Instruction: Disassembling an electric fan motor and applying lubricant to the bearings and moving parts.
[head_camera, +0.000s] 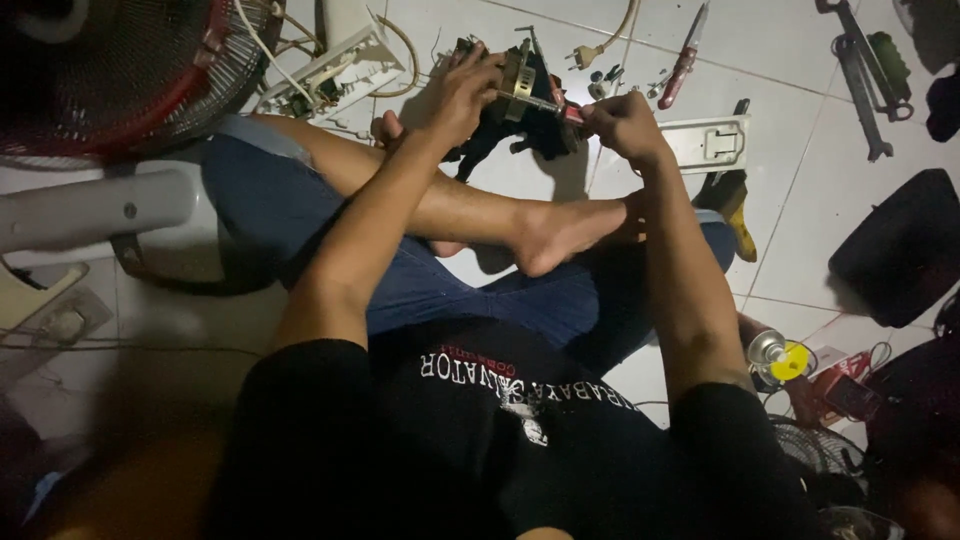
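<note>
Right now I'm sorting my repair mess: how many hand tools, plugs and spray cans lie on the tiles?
Red-handled screwdriver: 1
Wrenches: 2
White plug: 1
Yellow-capped spray can: 1
Total: 5

White tiled floor (640, 60) carries scattered gear: red-handled screwdriver (684, 58), plug with cord (585, 55), wrenches (860, 75) at upper right, white plastic bracket (715, 142), yellow-handled tool (738, 215), black pad (905, 245), spray can (768, 350), fan base (110, 215) at left.
</note>
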